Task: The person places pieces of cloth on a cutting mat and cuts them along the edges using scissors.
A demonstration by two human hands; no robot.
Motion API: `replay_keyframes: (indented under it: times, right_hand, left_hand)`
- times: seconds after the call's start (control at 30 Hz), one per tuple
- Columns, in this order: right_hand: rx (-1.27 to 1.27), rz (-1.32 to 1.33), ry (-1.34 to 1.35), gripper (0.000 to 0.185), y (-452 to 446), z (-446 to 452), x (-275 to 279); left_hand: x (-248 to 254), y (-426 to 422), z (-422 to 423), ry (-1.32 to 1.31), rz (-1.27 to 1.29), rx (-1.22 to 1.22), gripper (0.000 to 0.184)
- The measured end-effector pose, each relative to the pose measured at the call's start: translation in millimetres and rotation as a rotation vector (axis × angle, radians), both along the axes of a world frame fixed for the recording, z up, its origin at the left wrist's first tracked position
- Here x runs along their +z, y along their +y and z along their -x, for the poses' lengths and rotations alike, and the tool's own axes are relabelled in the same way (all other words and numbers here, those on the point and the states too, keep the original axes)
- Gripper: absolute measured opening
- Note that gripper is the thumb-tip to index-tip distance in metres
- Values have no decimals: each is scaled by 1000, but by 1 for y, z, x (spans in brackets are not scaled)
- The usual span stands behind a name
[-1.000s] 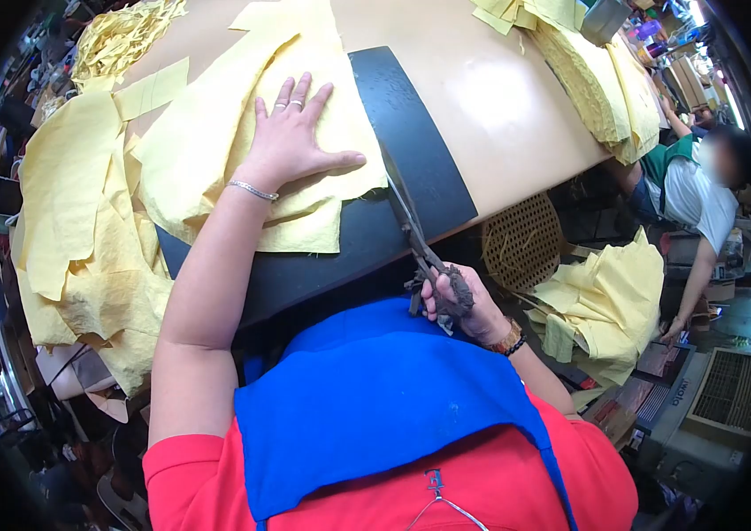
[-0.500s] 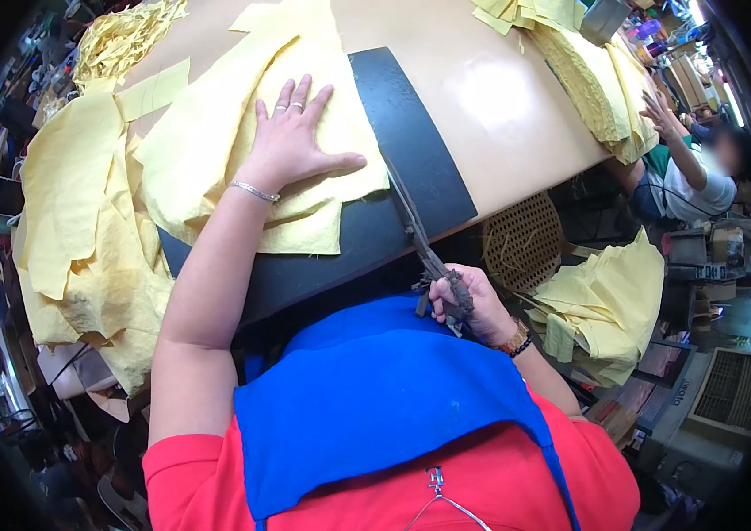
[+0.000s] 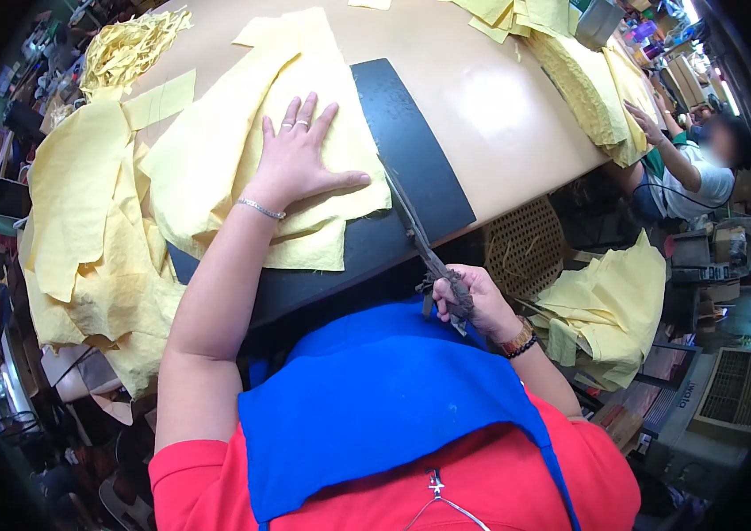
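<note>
My left hand (image 3: 296, 164) lies flat with fingers spread on a sheet of yellow cloth (image 3: 216, 150), pressing it onto a black mat (image 3: 420, 159). The cloth is layered and creased near my wrist. My right hand (image 3: 480, 305), below the table edge, is wrapped around the dark, rag-wrapped handle of what looks like a pair of long scissors (image 3: 422, 239). Its narrow blade points up and left over the mat, beside the right edge of the cloth. Whether the blade touches the cloth I cannot tell.
More yellow cloth (image 3: 84, 203) hangs over the table's left side. Shredded yellow strips (image 3: 132, 49) lie at the far left. A thick yellow stack (image 3: 579, 88) sits at the right edge near a co-worker (image 3: 703, 173). A woven chair (image 3: 526, 243) and yellow pieces (image 3: 610, 305) are right of me.
The whole scene has shifted slightly downward in view. Both hands keep their hold and place. The co-worker's hand has lowered toward the yellow stack.
</note>
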State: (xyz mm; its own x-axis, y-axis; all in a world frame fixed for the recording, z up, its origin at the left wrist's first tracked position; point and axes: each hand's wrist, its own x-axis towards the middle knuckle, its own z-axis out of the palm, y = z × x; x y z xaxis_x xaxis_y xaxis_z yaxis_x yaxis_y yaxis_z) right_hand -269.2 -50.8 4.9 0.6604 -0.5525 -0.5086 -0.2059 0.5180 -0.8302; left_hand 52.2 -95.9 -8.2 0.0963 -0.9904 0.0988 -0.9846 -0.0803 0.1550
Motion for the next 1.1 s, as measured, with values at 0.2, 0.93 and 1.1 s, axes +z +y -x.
replay_keyframes:
  times: [0.2,0.93,1.1]
  right_hand:
    - [-94,-70,-84,23,-3,-11,-5]
    - [-98,-39,-102,26,-1,-18,-7]
    - [-78,-4,-69,27,6,-13,-3]
  left_hand:
    - [0,6,5,13,-5,-26,118]
    - [2,23,22,37,-21,-62,119]
    - [2,23,23,39,-19,-57,119]
